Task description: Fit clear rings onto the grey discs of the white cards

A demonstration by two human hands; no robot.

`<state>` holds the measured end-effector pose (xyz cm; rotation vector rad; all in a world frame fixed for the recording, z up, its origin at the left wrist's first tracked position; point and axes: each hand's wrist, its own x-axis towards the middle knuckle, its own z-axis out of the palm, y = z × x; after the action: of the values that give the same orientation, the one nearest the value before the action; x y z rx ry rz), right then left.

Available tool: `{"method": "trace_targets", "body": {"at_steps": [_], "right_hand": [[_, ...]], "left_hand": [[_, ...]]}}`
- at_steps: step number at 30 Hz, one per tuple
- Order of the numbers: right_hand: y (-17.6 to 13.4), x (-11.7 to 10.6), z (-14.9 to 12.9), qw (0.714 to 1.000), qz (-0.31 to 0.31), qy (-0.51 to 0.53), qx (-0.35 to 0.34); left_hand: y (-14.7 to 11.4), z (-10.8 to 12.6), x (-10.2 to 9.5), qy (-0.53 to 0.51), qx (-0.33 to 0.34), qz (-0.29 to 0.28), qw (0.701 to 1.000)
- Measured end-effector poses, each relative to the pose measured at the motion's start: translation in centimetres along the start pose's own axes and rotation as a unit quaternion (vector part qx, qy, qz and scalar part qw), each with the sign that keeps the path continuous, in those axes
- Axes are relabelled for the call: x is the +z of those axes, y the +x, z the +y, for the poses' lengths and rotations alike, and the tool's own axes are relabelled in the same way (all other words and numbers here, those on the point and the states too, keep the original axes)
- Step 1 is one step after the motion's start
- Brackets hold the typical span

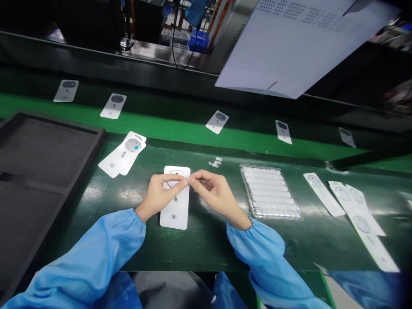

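Observation:
A white rectangular panel with rounded corners lies on the green work surface, partly hidden by my fingers. It has an outlined shape near its far end and small dark markings below. Over the panel's far right corner, the fingertips of my left hand and my right hand meet, each closed in a pinch. Whatever is between them is too small to make out. Just beyond my right hand lies a little group of small round pale discs.
To the right is a clear plastic tray with rows of white pieces. Overlapping white panels lie left, others far right. A black tray borders the left. More panels rest on the green strip behind; a white sheet hangs above.

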<state>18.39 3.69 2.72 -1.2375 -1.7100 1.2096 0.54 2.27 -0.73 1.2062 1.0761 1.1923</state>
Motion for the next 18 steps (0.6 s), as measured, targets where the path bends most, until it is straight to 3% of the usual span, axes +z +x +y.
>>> {"method": "trace_targets", "body": {"at_steps": [8,13,18], "right_hand": [[0.07,-0.51,-0.11,0.999,0.009,-0.037,0.019],[0.42,-0.59,-0.07,0.995,-0.028,-0.091,0.033],[0.69,-0.39,0.12,0.993,-0.022,-0.110,0.030]], "left_hand": [[-0.18,-0.70,0.05,0.019,0.051,-0.001,0.999],[-0.37,-0.82,-0.14,0.034,0.040,-0.034,0.998],[-0.51,-0.78,-0.11,0.030,0.031,-0.035,0.998]]}}
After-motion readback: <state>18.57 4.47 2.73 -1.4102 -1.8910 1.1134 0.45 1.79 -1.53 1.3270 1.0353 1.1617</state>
